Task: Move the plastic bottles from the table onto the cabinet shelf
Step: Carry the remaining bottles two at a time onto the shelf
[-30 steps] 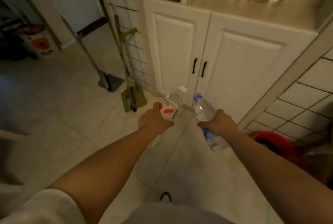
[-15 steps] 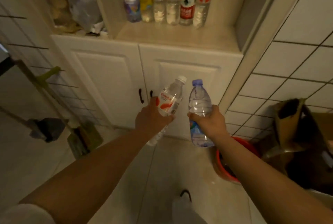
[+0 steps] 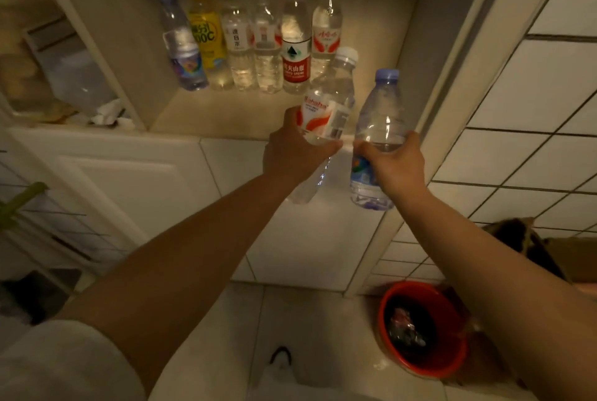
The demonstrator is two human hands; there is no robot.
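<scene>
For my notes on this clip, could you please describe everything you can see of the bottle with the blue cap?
The blue-capped bottle is clear, ribbed plastic with a pale blue screw cap and a blue label low on its body. It looks nearly empty. The right hand grips it around the middle, holding it roughly upright, tilted slightly, in the air in front of the shelf, not yet set down. It sits close beside the bottle in the left hand.
</scene>
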